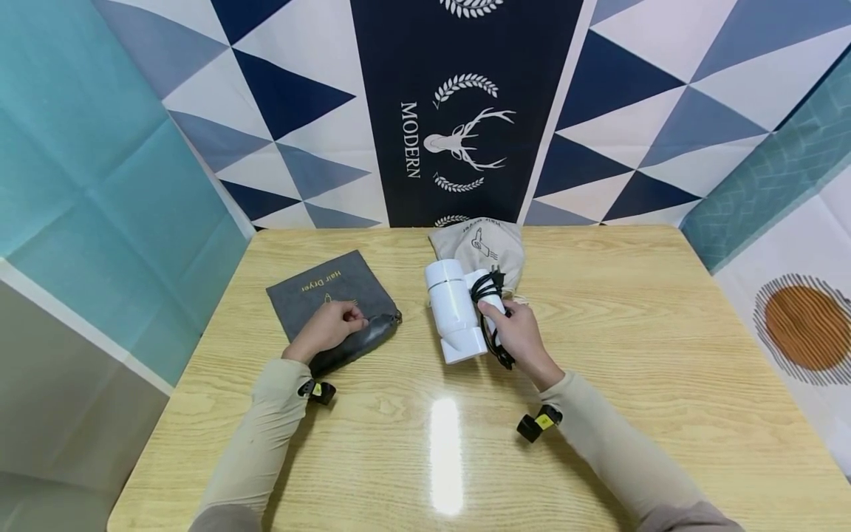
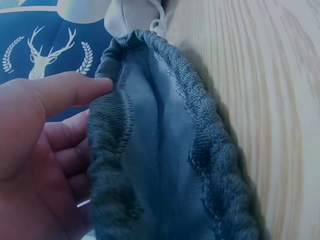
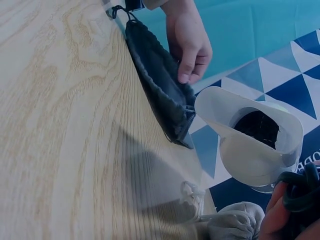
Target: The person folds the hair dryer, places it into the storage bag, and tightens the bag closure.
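1 left hand [image 1: 332, 325] and 1 right hand [image 1: 521, 338], making 2 hands; 1 dark gray bag [image 1: 302, 295] and 1 pale bag [image 1: 492, 247], making 2 bags; 1 white hair dryer [image 1: 453, 304]; 1 black cord [image 1: 488, 285]; 2 wrist cameras [image 1: 323, 393] [image 1: 530, 428]; 1 wooden table [image 1: 631, 332].

"What's the hair dryer [image 1: 452, 303] made of?"
"Plastic, by the look of it: white, smooth and glossy, near the middle of the frame. Its black cord [image 1: 487, 287] looks smooth and rubbery."
"And the grey pouch [image 1: 312, 287] at centre left?"
"Matt cloth, smooth across the flat face. The left wrist view shows a rough, ruffled rim [image 2: 220, 140] with visible stitching, and a smoother lining [image 2: 142, 110]."
"The pale pouch [image 1: 501, 244] at upper centre?"
"Cloth as well, matt and wrinkled."
"And the table [image 1: 618, 318]?"
"Wood-grained and glossy, with a streak of glare at lower centre."
"The backdrop [image 1: 459, 52] up top?"
"Printed cloth, it seems, lightly creased."
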Demonstrator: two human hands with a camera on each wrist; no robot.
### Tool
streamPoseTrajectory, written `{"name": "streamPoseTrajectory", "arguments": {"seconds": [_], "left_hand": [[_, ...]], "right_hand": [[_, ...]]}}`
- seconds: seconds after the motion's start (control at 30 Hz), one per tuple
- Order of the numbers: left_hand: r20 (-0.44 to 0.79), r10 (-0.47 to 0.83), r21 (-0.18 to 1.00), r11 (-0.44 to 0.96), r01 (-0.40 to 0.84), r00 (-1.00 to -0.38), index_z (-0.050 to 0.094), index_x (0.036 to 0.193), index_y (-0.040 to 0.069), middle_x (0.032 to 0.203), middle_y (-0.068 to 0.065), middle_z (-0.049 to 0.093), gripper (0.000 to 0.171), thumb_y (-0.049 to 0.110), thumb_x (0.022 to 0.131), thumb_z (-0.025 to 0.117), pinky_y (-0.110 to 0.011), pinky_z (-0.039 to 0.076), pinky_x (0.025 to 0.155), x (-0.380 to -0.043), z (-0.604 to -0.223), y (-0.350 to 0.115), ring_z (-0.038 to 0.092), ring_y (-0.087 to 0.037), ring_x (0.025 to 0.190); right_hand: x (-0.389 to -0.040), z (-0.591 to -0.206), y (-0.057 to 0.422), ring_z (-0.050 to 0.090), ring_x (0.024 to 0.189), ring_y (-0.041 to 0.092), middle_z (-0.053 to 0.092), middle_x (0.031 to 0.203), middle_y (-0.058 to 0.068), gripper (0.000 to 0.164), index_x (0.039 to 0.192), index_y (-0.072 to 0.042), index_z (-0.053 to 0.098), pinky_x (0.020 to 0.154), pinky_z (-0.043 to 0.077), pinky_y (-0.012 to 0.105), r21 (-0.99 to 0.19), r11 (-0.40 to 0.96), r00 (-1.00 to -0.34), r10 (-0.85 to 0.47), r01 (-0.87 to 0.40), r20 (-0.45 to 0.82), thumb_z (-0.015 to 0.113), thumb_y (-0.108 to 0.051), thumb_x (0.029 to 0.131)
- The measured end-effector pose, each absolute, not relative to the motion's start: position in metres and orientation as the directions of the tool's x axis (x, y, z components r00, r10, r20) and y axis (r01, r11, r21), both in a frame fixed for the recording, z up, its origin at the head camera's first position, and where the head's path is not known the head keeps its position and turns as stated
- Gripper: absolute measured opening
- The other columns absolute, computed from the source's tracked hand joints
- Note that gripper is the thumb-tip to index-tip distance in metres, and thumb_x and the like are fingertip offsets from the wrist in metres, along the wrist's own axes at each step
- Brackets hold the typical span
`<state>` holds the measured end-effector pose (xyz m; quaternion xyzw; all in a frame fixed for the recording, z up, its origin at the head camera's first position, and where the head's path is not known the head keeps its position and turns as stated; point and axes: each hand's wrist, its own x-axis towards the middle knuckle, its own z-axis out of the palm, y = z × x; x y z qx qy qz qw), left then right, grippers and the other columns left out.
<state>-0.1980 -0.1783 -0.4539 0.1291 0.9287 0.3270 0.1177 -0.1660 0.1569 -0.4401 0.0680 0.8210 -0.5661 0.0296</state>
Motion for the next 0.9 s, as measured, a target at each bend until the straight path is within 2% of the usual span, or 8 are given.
{"name": "streamPoseTrajectory", "arguments": {"seconds": [0.13,0.43,0.7,0.9], "left_hand": [[-0.119,0.289,0.679,0.721,0.135,-0.95,0.065,0.091,0.008,0.082,-0.005,0.061,0.018,0.024,0.097,0.06,-0.032,0.038,0.068,-0.2,-0.453,-0.174,0.046,-0.017,0.066],[-0.081,0.189,0.746,0.663,0.066,-0.979,0.068,0.095,0.008,0.086,-0.006,0.065,0.019,0.027,0.096,0.062,-0.029,0.041,0.062,-0.212,-0.441,-0.158,0.051,-0.016,0.067],[-0.034,0.12,0.745,0.665,0.055,-0.992,0.069,0.093,0.008,0.083,-0.005,0.065,0.022,0.03,0.094,0.065,-0.029,0.042,0.063,-0.222,-0.43,-0.145,0.052,-0.017,0.067],[0.024,0.104,0.715,0.694,0.089,-0.994,0.069,0.091,0.009,0.082,-0.005,0.065,0.022,0.03,0.092,0.066,-0.027,0.042,0.064,-0.228,-0.424,-0.135,0.054,-0.017,0.069]], "right_hand": [[-0.165,-0.44,0.156,0.053,0.05,0.01,0.056,0.056,-0.002,0.04,0.094,0.004,0.064,0.052,0.045,0.024,-0.925,0.35,-0.989,0.073,0.146,-0.128,0.06,-0.036,0.095],[-0.162,-0.44,0.152,0.053,0.049,0.01,0.055,0.055,-0.003,0.04,0.092,0.004,0.064,0.051,0.046,0.025,-0.928,0.351,-0.992,0.057,0.127,-0.114,0.061,-0.035,0.095],[-0.16,-0.441,0.148,0.052,0.058,0.011,0.059,0.068,0.005,0.042,0.103,0.005,0.067,0.058,0.045,0.025,-0.89,0.443,-0.994,0.066,0.107,-0.086,0.061,-0.035,0.094],[-0.159,-0.441,0.144,0.05,0.059,0.012,0.057,0.068,0.004,0.039,0.099,0.005,0.068,0.059,0.043,0.026,-0.884,0.458,-0.996,0.065,0.087,-0.064,0.063,-0.033,0.093]]}}
